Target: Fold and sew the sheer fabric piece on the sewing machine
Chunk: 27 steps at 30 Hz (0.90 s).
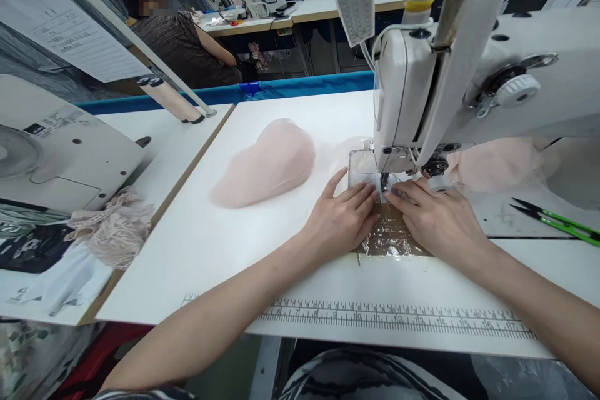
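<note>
On either side of the needle area of a white sewing machine [403, 87], both my hands press down on the machine bed. My left hand [344, 215] lies flat with its fingers stretched toward the presser foot [385, 182]. To the right of the foot, my right hand [434, 215] rests with fingers extended and fingertips close to it. What lies under the fingertips is thin and pale, mostly hidden. Between the hands shows a brown patch under shiny clear tape [391, 231]. A sheer pink fabric piece [274, 162] lies left of my left hand.
More sheer pink fabric [497, 162] sits behind the right hand, near green-handled thread snips [557, 222]. A printed ruler [394, 319] runs along the front edge. Left are another machine [60, 144] and a bundle of beige cords [119, 228]. A person [173, 44] sits beyond.
</note>
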Each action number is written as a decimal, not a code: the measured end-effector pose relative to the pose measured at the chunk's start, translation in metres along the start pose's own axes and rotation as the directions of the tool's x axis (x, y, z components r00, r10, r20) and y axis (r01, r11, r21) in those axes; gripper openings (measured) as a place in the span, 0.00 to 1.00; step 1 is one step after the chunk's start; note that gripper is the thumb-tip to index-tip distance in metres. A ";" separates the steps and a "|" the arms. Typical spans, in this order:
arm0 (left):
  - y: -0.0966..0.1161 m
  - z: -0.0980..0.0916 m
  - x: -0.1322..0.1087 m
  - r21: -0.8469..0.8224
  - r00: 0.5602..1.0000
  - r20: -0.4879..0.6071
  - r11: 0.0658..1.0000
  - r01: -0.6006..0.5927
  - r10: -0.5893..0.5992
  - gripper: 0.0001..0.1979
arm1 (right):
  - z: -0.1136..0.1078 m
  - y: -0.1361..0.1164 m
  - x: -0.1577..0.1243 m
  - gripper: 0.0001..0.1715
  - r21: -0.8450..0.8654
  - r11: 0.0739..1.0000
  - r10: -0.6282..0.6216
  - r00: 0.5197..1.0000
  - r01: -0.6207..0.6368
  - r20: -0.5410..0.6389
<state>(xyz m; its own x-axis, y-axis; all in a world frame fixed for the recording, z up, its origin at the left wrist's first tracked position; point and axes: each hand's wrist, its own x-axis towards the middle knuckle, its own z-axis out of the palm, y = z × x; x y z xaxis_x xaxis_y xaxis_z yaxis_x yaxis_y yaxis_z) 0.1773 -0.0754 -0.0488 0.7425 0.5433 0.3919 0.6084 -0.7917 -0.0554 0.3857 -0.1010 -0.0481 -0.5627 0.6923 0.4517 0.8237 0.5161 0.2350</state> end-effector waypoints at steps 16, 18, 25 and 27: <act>-0.016 -0.013 0.007 0.018 0.933 0.128 0.942 0.336 -0.335 0.11 | -0.007 0.005 -0.005 0.14 0.141 0.990 0.025 0.994 -0.009 -0.109; -0.020 -0.036 0.005 0.005 0.916 0.252 0.947 0.322 -0.313 0.11 | -0.008 0.002 -0.005 0.16 0.274 0.962 0.027 0.994 0.002 -0.103; -0.024 -0.122 -0.027 -0.656 0.826 0.558 0.649 0.386 0.073 0.08 | -0.044 -0.028 0.017 0.21 0.822 0.543 -0.157 0.941 -0.173 0.301; -0.026 -0.131 -0.039 -0.721 0.835 0.548 0.535 0.440 0.052 0.08 | -0.055 -0.041 0.026 0.11 0.888 0.316 -0.240 0.877 -0.336 0.417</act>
<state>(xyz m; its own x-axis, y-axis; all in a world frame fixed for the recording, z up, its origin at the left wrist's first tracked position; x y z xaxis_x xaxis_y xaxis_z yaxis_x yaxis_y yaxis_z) 0.0955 -0.1131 0.0577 0.8049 0.5659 -0.1785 0.4501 -0.3863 0.8051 0.3408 -0.1322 0.0018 -0.7201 0.6936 -0.0189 0.3863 0.3782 -0.8413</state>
